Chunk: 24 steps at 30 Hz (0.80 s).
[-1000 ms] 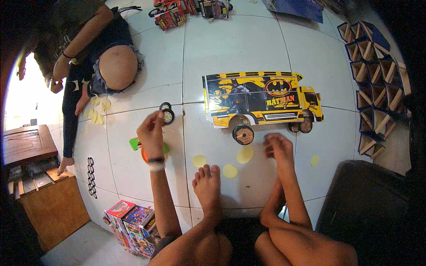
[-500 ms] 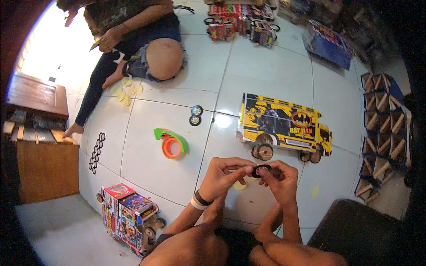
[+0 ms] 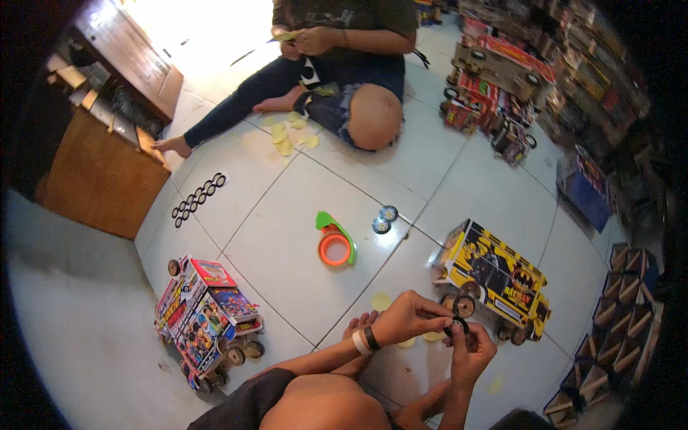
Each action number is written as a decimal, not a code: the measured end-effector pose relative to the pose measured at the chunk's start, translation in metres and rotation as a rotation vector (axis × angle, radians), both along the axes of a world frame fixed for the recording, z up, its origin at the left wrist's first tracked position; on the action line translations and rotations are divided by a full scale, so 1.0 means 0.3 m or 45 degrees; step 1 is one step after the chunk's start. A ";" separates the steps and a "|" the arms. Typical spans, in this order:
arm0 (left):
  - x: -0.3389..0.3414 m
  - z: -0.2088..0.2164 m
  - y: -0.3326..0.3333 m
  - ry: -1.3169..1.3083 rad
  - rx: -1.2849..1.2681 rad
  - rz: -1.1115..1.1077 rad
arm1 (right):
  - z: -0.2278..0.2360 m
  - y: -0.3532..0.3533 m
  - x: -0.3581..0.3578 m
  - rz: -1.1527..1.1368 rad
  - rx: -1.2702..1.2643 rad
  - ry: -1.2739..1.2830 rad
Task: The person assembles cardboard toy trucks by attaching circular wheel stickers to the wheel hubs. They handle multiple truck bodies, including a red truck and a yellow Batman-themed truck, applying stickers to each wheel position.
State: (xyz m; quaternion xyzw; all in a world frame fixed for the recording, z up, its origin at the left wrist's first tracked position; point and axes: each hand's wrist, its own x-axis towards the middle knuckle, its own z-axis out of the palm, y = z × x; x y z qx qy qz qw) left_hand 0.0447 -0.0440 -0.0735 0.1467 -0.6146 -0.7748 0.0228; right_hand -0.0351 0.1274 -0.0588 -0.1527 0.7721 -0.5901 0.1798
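black disc (image 3: 457,327) pinched in left hand (image 3: 408,317), right hand (image 3: 471,352); white tiled floor (image 3: 276,236) below, brown cabinet (image 3: 100,179) beyond

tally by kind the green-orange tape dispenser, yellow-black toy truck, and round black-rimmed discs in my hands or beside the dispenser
Green-orange tape dispenser: 1
Yellow-black toy truck: 1
Round black-rimmed discs: 3 (1 held, 2 beside dispenser)
Total: 5

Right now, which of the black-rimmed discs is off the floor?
The disc held between the left hand and right hand; the pair near the orange ring and the two rows farther left lie on the floor.
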 end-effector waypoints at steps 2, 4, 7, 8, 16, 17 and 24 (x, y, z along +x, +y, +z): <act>0.002 -0.004 -0.004 0.002 -0.095 -0.003 | -0.002 -0.008 0.002 -0.009 -0.017 0.002; 0.002 -0.007 -0.003 0.017 -0.140 0.002 | -0.001 -0.013 0.005 -0.012 -0.014 0.015; 0.004 -0.010 -0.001 0.091 -0.258 0.037 | 0.002 -0.017 0.010 -0.005 0.013 0.023; 0.005 -0.011 0.002 0.109 -0.235 0.060 | 0.002 -0.018 0.012 -0.008 0.007 0.012; -0.002 -0.007 0.005 0.155 -0.386 0.131 | 0.010 -0.011 0.017 0.022 0.002 0.015; -0.002 -0.005 0.005 0.143 -0.387 0.118 | 0.010 -0.010 0.017 0.021 0.000 0.007; -0.005 -0.004 0.018 0.154 -0.217 0.092 | -0.007 0.003 -0.002 0.001 -0.015 0.024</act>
